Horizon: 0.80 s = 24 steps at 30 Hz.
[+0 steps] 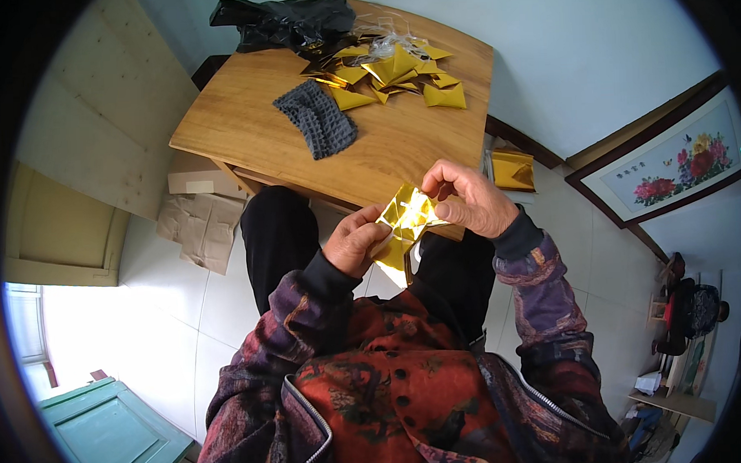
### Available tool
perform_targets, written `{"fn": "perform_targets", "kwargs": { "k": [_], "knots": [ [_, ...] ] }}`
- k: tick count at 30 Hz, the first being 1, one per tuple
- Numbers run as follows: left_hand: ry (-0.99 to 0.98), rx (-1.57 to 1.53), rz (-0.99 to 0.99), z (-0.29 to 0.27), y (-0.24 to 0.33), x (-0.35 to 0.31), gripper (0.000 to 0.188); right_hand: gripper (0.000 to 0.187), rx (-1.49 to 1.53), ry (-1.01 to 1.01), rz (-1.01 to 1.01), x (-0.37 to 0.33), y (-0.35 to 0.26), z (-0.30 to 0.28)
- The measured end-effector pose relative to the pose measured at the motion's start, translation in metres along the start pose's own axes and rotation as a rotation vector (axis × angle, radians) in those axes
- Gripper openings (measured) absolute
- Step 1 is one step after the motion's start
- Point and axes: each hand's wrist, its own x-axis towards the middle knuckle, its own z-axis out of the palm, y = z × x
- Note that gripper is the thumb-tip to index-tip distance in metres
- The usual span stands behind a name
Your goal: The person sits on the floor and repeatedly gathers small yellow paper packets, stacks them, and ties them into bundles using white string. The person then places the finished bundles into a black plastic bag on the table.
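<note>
A shiny gold foil paper (pixel 402 220), partly folded and catching bright glare, is held over my lap, close to the table's near edge. My left hand (pixel 356 238) pinches its left side between thumb and fingers. At its right side, my right hand (pixel 471 198) has its fingers curled, with the thumb against the foil's edge. Glare hides the exact folds. Ahead on the wooden table (pixel 243 101) lies a heap of folded gold papers (pixel 393 67), several of them pointed or triangular.
A dark grey knitted cloth (pixel 318 123) lies left of the heap. Behind are a black plastic bag (pixel 290 26) and clear crumpled plastic (pixel 392 41). More gold paper sheets (pixel 513 169) sit right of the table. A framed flower picture (pixel 670 160) leans at the right wall; flattened cardboard (pixel 199 225) lies left.
</note>
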Motion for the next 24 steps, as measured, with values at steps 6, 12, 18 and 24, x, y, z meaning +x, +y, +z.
{"fn": "perform_targets", "kwargs": {
  "k": [6, 12, 18, 24],
  "knots": [
    [0.001, -0.028, 0.010, 0.003, -0.003, -0.001, 0.039, 0.049, 0.052, -0.025, 0.060, -0.003, 0.004, 0.001],
    [-0.009, -0.013, -0.006, 0.002, -0.004, -0.001, 0.039, 0.030, 0.138, 0.011, 0.036, -0.003, 0.013, 0.002],
    [-0.016, -0.003, -0.022, 0.006, -0.004, -0.002, 0.039, 0.028, 0.111, 0.012, -0.009, -0.001, 0.020, 0.002],
    [-0.007, 0.019, -0.049, 0.005, -0.006, -0.001, 0.039, 0.027, 0.051, -0.002, -0.075, -0.002, 0.027, 0.000]
  ]
}}
